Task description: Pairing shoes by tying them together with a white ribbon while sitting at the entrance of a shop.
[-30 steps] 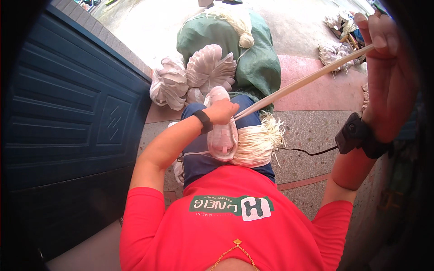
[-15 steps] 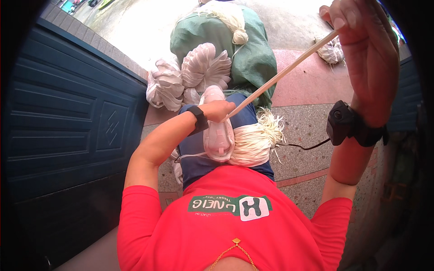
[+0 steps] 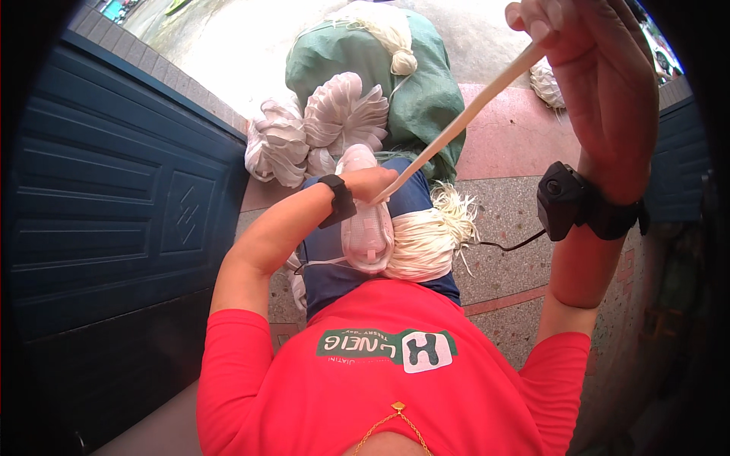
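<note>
My right hand is raised high at the upper right, pinching the end of a long pale flat strip. The strip runs taut down and left to my left hand, which grips its lower end over my lap. Under the left hand lies a pink shoe-shaped form on my blue-clad knees. Beside it rests a bundle of pale strips with frayed ends. Both wrists carry black bands.
Fan-shaped white woven pieces are stacked ahead of my knees against a green sack topped with more pale fibre. A dark blue panelled door fills the left side. Speckled stone floor with red tiles lies to the right.
My right hand has risen and drawn closer to the camera, pulling the strip longer and steeper. My left hand has stayed on the pink form.
</note>
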### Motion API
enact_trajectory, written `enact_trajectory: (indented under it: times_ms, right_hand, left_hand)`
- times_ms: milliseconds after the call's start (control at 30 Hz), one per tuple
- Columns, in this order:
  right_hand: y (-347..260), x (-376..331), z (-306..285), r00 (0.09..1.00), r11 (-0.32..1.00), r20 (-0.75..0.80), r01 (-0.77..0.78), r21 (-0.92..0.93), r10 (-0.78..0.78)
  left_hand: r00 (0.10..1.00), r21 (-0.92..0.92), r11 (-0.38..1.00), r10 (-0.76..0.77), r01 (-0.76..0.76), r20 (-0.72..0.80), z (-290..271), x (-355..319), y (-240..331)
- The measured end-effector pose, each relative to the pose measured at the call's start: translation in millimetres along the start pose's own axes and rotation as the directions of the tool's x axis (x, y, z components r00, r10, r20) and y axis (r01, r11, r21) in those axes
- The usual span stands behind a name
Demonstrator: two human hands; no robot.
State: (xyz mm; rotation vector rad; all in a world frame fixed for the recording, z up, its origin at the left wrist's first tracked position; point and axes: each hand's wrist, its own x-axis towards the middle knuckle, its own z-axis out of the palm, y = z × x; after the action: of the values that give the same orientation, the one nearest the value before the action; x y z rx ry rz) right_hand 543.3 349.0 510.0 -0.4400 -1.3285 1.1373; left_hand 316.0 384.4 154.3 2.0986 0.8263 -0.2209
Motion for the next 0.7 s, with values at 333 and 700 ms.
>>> enact_trajectory:
  times_ms: [333,700]
  right_hand:
    - [-18.6,16.7,33.6,0.989,0.997,0.128,-0.071,0.014,0.068]
    - [-36.9,20.9,55.4,0.97,0.99,0.199,-0.138,-0.002,0.136]
  left_hand:
    - [0.948,-0.185,0.982,-0.036,-0.025,-0.316,-24.7,-17.8,3.7]
    - [0.978,0.037,0.999,-0.024,0.033,-0.205,-6.3,-29.0,32.0]
